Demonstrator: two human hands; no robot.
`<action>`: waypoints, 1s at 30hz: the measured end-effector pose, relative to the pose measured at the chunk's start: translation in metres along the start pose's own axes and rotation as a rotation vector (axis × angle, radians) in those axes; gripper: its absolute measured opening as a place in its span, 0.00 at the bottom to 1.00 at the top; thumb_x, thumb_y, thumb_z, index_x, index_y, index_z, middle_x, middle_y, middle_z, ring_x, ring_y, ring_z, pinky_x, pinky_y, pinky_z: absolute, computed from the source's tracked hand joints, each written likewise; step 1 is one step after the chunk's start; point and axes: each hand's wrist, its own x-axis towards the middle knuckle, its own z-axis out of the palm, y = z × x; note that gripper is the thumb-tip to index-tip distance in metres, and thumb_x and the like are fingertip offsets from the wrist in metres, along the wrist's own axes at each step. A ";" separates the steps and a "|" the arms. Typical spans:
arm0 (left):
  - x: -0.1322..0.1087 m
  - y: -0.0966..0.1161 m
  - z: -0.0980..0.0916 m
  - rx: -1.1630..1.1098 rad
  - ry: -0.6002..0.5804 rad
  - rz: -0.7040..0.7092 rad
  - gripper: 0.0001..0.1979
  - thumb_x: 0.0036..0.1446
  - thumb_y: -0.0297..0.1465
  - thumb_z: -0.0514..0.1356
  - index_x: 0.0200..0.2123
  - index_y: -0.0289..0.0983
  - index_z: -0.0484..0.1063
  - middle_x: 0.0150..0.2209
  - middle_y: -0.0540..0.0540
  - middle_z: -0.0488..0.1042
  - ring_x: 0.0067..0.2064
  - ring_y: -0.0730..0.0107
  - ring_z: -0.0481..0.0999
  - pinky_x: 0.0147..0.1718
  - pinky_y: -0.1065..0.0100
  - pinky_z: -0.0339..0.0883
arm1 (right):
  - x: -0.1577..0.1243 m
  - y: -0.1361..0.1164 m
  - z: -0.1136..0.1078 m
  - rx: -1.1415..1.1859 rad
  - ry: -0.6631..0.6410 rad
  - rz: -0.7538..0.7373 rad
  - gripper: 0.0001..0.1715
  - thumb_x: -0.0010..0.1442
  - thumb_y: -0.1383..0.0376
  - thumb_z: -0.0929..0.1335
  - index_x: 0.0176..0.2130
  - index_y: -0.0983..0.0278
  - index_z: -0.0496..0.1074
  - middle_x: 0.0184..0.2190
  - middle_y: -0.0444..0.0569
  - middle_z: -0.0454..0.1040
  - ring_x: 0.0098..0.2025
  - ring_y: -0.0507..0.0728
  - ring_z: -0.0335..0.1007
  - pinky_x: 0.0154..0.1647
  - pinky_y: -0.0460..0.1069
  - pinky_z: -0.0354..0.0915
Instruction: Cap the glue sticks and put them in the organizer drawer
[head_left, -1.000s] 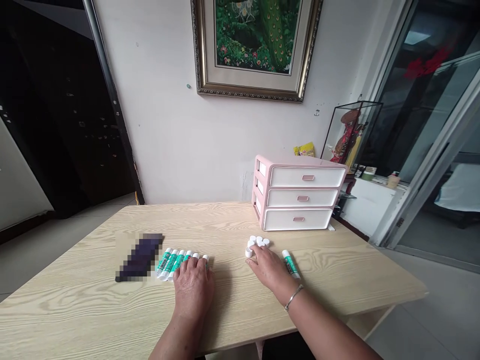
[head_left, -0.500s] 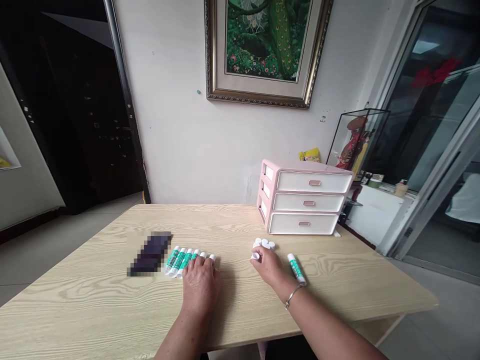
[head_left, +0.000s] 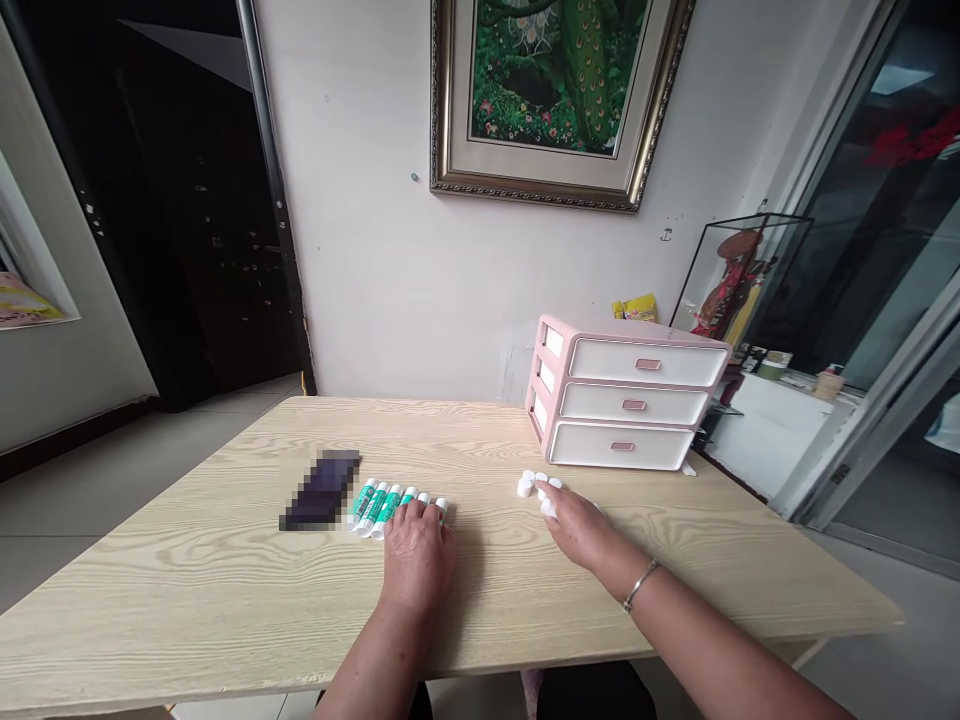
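green-labelled white tubes (head_left: 373, 508) are lying side by side on the table (head_left: 247, 600), left hand (head_left: 420, 550) curling over them, right hand (head_left: 583, 527) touching white caps (head_left: 526, 485); whether either is gripping, i cannot tell.

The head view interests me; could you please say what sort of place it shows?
Probably a room in a home: a green floral picture in an ornate bronze-coloured frame hangs on the white wall, and a pink-and-white plastic drawer unit stands on the light wood-grain table.
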 end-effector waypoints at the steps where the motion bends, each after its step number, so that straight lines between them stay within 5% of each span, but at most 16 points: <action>1: 0.000 0.000 -0.001 0.002 0.001 -0.002 0.09 0.58 0.28 0.57 0.38 0.38 0.78 0.40 0.41 0.76 0.47 0.53 0.71 0.48 0.56 0.60 | -0.002 -0.002 -0.005 -0.016 -0.011 -0.001 0.32 0.59 0.74 0.64 0.62 0.63 0.63 0.51 0.56 0.73 0.50 0.60 0.71 0.50 0.51 0.64; 8: 0.000 0.001 -0.004 0.023 0.003 -0.008 0.09 0.58 0.28 0.58 0.39 0.39 0.78 0.40 0.41 0.76 0.47 0.53 0.71 0.47 0.57 0.60 | 0.003 -0.015 -0.022 -0.104 -0.074 -0.044 0.18 0.61 0.74 0.63 0.49 0.63 0.75 0.42 0.54 0.76 0.46 0.62 0.71 0.47 0.51 0.62; 15: 0.000 0.000 -0.002 0.014 0.000 -0.011 0.09 0.58 0.28 0.58 0.38 0.39 0.78 0.40 0.41 0.76 0.47 0.54 0.71 0.47 0.57 0.61 | 0.015 -0.022 -0.016 -0.242 -0.124 -0.095 0.24 0.59 0.71 0.69 0.55 0.64 0.70 0.43 0.56 0.76 0.45 0.63 0.72 0.43 0.51 0.62; 21: 0.001 0.000 -0.004 0.008 -0.018 -0.004 0.08 0.58 0.28 0.58 0.38 0.39 0.77 0.40 0.41 0.76 0.46 0.54 0.71 0.47 0.57 0.61 | 0.030 -0.012 -0.002 -0.207 -0.135 -0.041 0.18 0.62 0.67 0.68 0.52 0.64 0.73 0.42 0.56 0.77 0.45 0.64 0.73 0.42 0.52 0.62; 30: 0.001 -0.004 0.006 -0.001 0.001 0.005 0.08 0.57 0.27 0.59 0.38 0.40 0.77 0.40 0.42 0.75 0.48 0.54 0.69 0.49 0.57 0.60 | 0.013 0.026 0.022 -0.073 0.148 0.064 0.21 0.68 0.61 0.63 0.59 0.59 0.67 0.47 0.53 0.76 0.49 0.62 0.70 0.49 0.52 0.61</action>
